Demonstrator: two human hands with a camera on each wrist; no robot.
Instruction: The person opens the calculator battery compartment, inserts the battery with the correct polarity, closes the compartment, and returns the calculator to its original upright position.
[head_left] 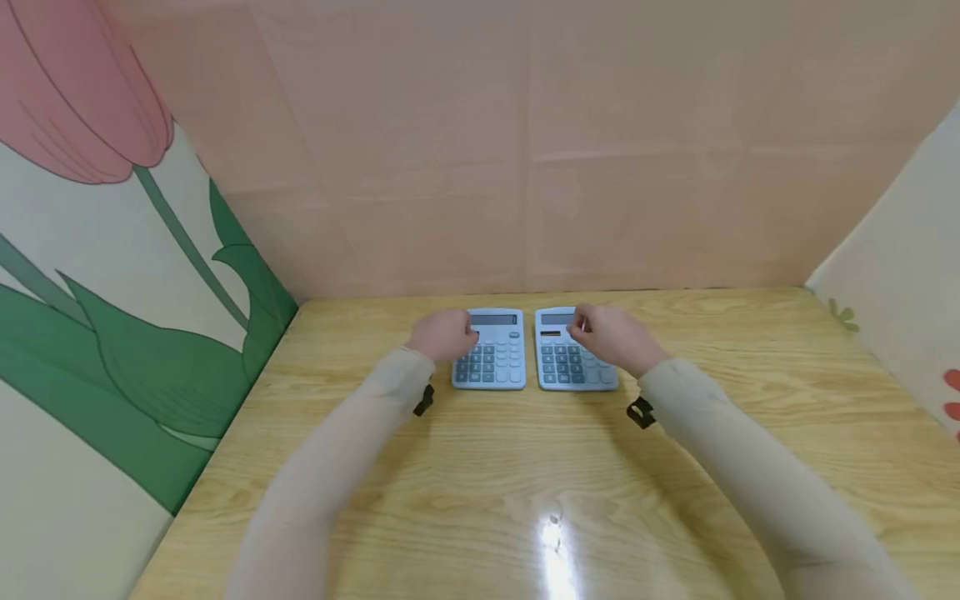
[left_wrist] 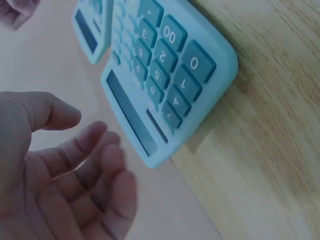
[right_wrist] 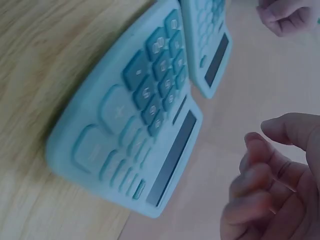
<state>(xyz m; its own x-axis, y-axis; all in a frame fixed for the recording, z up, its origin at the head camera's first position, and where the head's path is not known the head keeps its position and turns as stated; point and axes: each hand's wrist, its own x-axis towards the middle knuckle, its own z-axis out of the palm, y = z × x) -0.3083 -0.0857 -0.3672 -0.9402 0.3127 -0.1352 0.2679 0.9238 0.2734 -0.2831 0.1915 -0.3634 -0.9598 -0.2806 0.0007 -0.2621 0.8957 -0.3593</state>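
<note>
Two light-blue calculators lie side by side on the wooden table. Over the upper left part of the left calculator (head_left: 510,358) hovers my left hand (head_left: 444,335); in the left wrist view this hand (left_wrist: 75,170) has loosely bent fingers, holds nothing and is apart from the calculator (left_wrist: 165,75). My right hand (head_left: 617,335) is above the upper right part of the right calculator (head_left: 558,367). In the right wrist view the right hand (right_wrist: 275,180) has its thumb and forefinger close together, other fingers bent, nothing held, beside the calculator (right_wrist: 115,130).
The wooden table (head_left: 480,475) reaches a pinkish backdrop (head_left: 525,167) behind the calculators. A tulip-patterned panel (head_left: 150,333) stands at the left, a pale panel (head_left: 907,275) at the right. Dark wrist mounts (head_left: 423,401) hang at both cuffs.
</note>
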